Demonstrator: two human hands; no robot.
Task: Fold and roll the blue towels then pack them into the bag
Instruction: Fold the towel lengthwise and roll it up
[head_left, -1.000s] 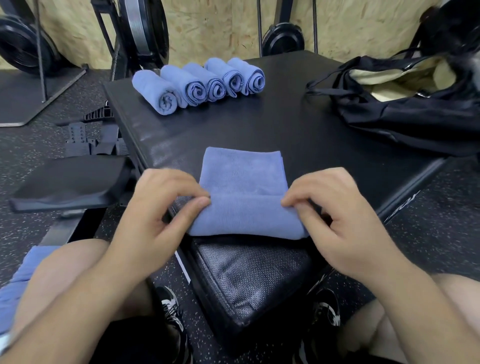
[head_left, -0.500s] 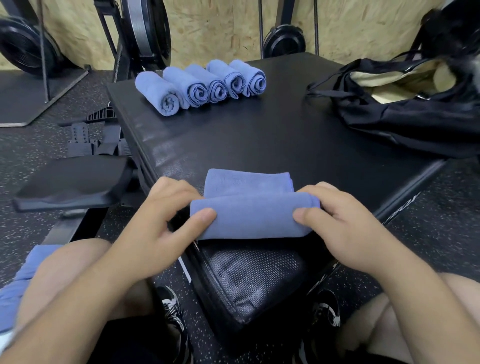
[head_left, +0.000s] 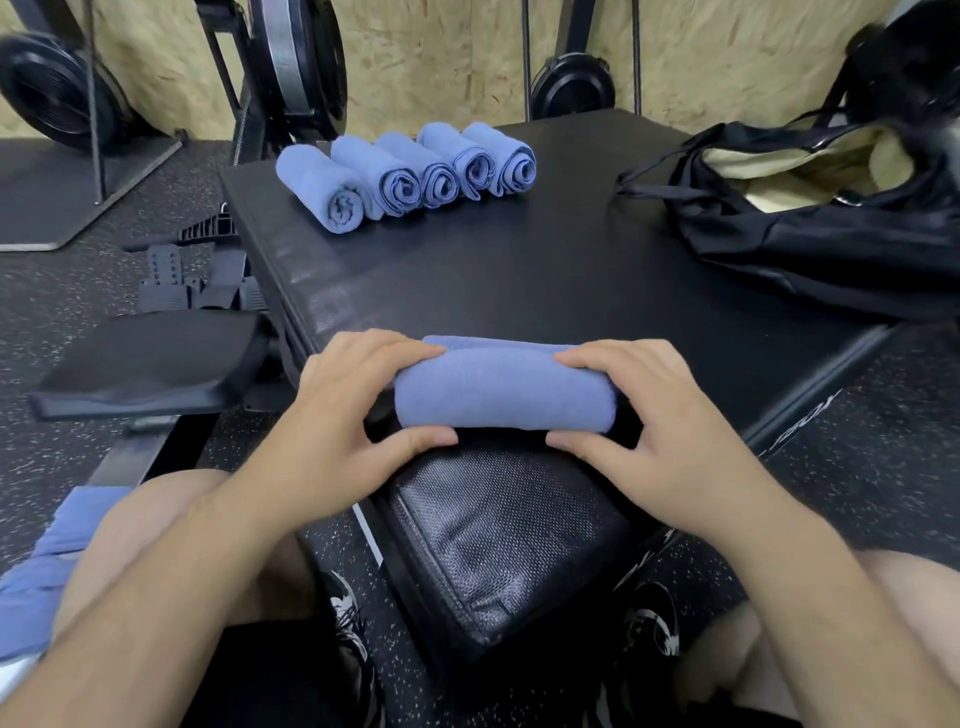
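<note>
Towel (head_left: 498, 395) sits clasped (thumbs nearside) between left hand (head_left: 337, 415) and right hand (head_left: 665, 431).

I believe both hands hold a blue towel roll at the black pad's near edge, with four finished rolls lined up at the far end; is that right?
Not quite: the head view shows five finished rolls, not four, at the far end of the black pad. The left hand and right hand do hold a blue towel roll at the near edge.
</note>
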